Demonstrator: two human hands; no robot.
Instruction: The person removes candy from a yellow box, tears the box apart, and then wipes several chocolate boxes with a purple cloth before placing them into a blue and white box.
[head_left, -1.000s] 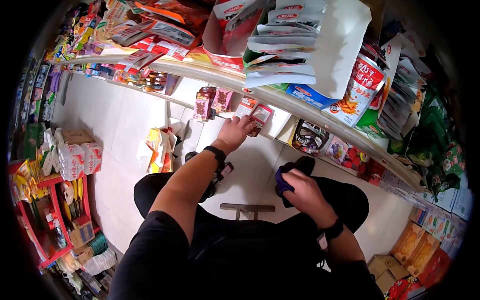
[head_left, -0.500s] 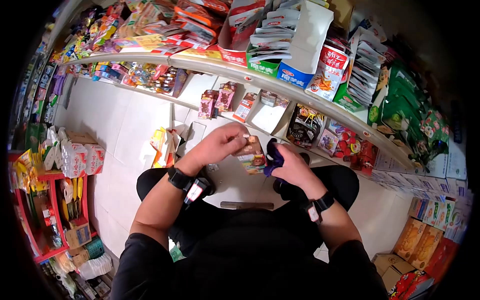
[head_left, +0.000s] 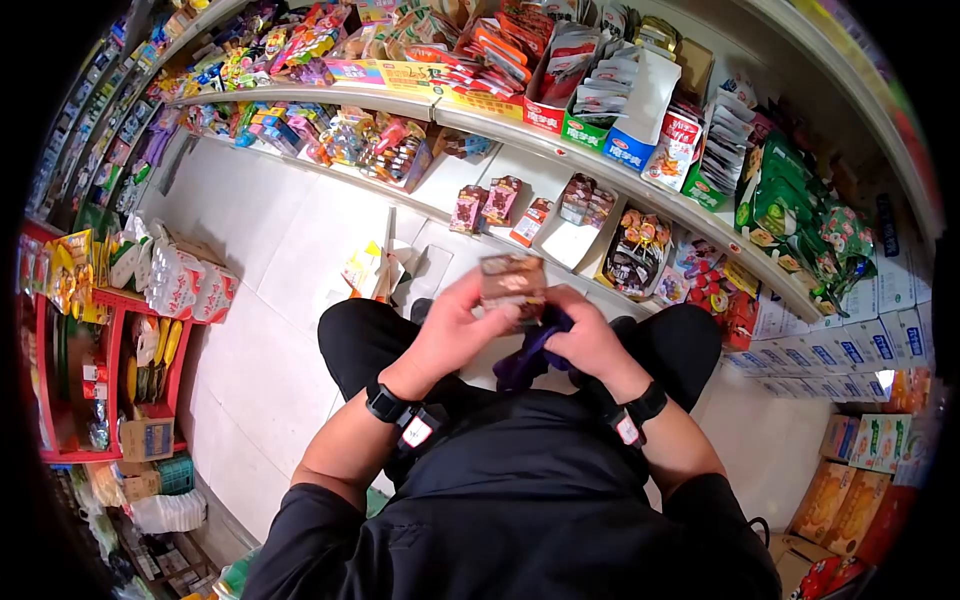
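Note:
A small brown snack box (head_left: 512, 280) is held up in front of my lap, slightly blurred. My left hand (head_left: 458, 325) is closed around its left side and lower edge. My right hand (head_left: 588, 338) grips a dark purple cloth (head_left: 527, 358), which hangs down below the box. The cloth's upper part is close against the box; whether it touches cannot be made out. Beyond my hands, on the low shelf, stand two pink-and-brown boxes (head_left: 468, 209), an orange-and-brown box (head_left: 531, 221) and a white tray (head_left: 575, 240) with several brown packs (head_left: 588, 200) at its back.
Above runs a shelf edge (head_left: 560, 153) with display boxes of snack pouches (head_left: 600, 95). An opened carton (head_left: 372, 268) lies on the tiled floor to the left. A red rack (head_left: 110, 380) stands at far left. Cartons (head_left: 845, 345) are stacked on the right.
The brown box has come closer to my body and turned in my left hand. The purple cloth now hangs lower and more spread out. My view has shifted.

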